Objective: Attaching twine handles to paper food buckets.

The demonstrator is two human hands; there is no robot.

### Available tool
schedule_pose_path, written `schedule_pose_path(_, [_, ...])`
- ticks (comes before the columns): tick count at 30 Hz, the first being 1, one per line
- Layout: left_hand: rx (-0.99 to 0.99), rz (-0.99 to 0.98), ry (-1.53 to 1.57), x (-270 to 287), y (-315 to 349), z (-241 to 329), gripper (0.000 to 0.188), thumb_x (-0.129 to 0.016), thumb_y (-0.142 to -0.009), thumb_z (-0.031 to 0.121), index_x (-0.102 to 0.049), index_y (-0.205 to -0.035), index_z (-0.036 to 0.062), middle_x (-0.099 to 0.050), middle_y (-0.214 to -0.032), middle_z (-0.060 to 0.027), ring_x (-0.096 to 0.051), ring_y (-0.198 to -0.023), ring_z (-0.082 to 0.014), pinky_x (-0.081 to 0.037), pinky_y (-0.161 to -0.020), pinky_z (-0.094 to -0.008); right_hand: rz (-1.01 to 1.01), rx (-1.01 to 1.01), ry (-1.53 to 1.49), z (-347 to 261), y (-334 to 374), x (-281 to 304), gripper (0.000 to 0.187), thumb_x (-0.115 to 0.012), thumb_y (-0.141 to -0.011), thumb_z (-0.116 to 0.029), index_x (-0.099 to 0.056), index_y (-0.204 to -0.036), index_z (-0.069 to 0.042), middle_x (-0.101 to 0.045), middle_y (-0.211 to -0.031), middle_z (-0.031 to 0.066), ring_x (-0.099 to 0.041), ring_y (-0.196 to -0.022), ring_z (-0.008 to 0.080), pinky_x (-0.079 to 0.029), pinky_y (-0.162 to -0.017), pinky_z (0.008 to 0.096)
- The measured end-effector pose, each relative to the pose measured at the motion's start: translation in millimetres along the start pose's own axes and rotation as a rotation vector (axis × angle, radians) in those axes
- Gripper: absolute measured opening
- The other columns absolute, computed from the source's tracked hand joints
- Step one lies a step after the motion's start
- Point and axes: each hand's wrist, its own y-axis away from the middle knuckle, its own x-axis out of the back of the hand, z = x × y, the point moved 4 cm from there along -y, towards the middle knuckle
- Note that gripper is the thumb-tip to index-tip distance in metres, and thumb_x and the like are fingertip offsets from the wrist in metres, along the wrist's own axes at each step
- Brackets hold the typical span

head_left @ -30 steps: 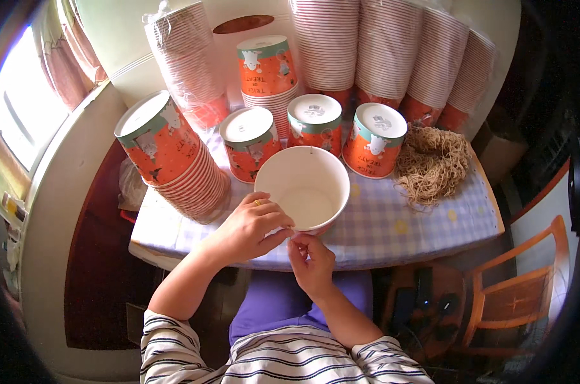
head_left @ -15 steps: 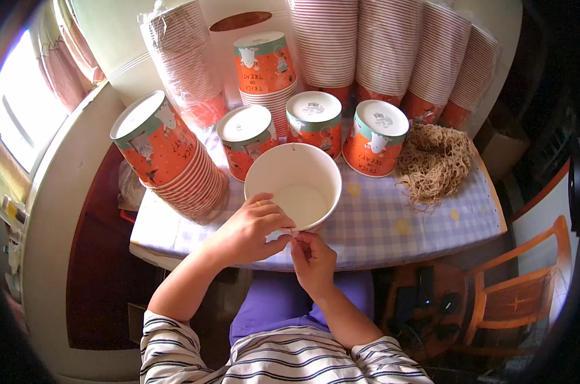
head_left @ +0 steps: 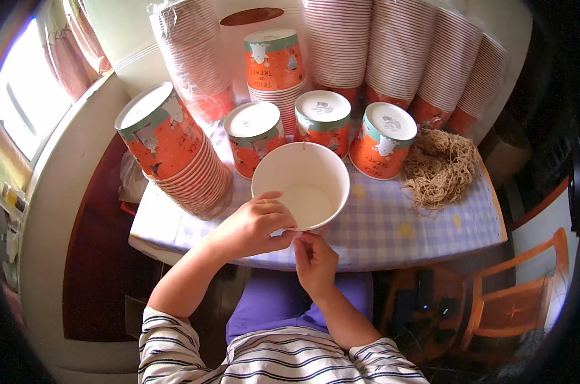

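A white-lined paper bucket (head_left: 303,169) stands mouth up in front of me, close to the table's near edge. My left hand (head_left: 261,224) grips its near rim, fingers over the inner side and thumb outside. Touching the same spot on the rim is my right hand (head_left: 315,256), its thumb and forefinger pinched together. Whatever sits in that pinch is too small and hidden to make out. A small dark mark shows on the far rim, opposite my hands.
Upside-down orange-and-green buckets (head_left: 383,144) stand behind, with a leaning stack (head_left: 168,147) at left. Tall plastic-wrapped stacks (head_left: 399,51) line the back. A heap of tan twine (head_left: 440,169) lies right on the checked tablecloth (head_left: 379,237). A wooden chair (head_left: 520,288) stands at lower right.
The view has shifted slightly, so the table's contents sit a little farther right. My hands keep their hold at the near rim, with the right fingertips pinched slightly closer to it.
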Motion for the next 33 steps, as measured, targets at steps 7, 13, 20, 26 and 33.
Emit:
schedule_pose_path(7, [-0.013, 0.009, 0.012, -2, -3, -2, 0.014, -0.072, -0.07, 0.007, -0.063, -0.081, 0.0043, -0.065, -0.077, -0.0058, -0.064, -0.081, -0.0249, -0.044, -0.097, -0.0464, 0.037, -0.003, -0.037, 5, -1, 1, 0.012, -0.068, -0.083, -0.01, -0.061, -0.09, -0.002, -0.067, -0.076, 0.0151, -0.067, -0.067, 0.0273, -0.052, -0.059, 0.0361])
schedule_pose_path(13, [-0.013, -0.056, 0.046, 2, -6, -3, 0.014, -0.071, -0.069, 0.004, -0.064, -0.082, 0.0046, -0.065, -0.078, -0.0051, -0.064, -0.081, -0.0249, -0.043, -0.098, -0.047, 0.008, -0.02, -0.005, 9, 0, 8, 0.012, -0.067, -0.084, -0.011, -0.062, -0.091, -0.004, -0.066, -0.076, 0.0144, -0.066, -0.067, 0.0278, -0.052, -0.059, 0.0363])
schedule_pose_path(20, [0.048, -0.232, 0.049, 26, 1, -11, 0.016, -0.071, -0.07, 0.004, -0.069, -0.086, 0.0065, -0.066, -0.089, -0.0045, -0.059, -0.105, -0.0237, -0.035, -0.104, -0.0476, -0.12, 0.005, -0.079, -5, -18, 40, 0.014, -0.07, -0.079, -0.008, -0.064, -0.09, -0.003, -0.064, -0.074, 0.0018, -0.053, -0.061, 0.0049, -0.042, -0.054, 0.0198])
schedule_pose_path(26, [0.285, -0.274, -0.181, 58, 16, -27, 0.031, -0.059, -0.071, -0.002, -0.071, -0.095, 0.0112, -0.054, -0.127, -0.0133, -0.041, -0.128, -0.0311, -0.033, -0.107, -0.0434, 0.114, -0.056, -0.171, 3, -66, 100, 0.01, -0.06, -0.089, -0.01, -0.062, -0.094, -0.001, -0.058, -0.079, -0.003, -0.047, -0.067, 0.003, -0.039, -0.06, 0.0181])
schedule_pose_path(33, [0.465, 0.177, -0.225, 55, -3, -5, 0.022, -0.059, -0.08, 0.005, -0.065, -0.1, -0.0006, -0.066, -0.093, -0.0171, -0.064, -0.087, -0.0336, -0.052, -0.08, -0.0399, -0.069, -0.114, -0.146, 34, -89, 61, 0.03, -0.064, -0.088, -0.017, -0.061, -0.113, -0.001, -0.063, -0.1, 0.0077, -0.059, -0.073, 0.0106, -0.048, -0.065, 0.025])
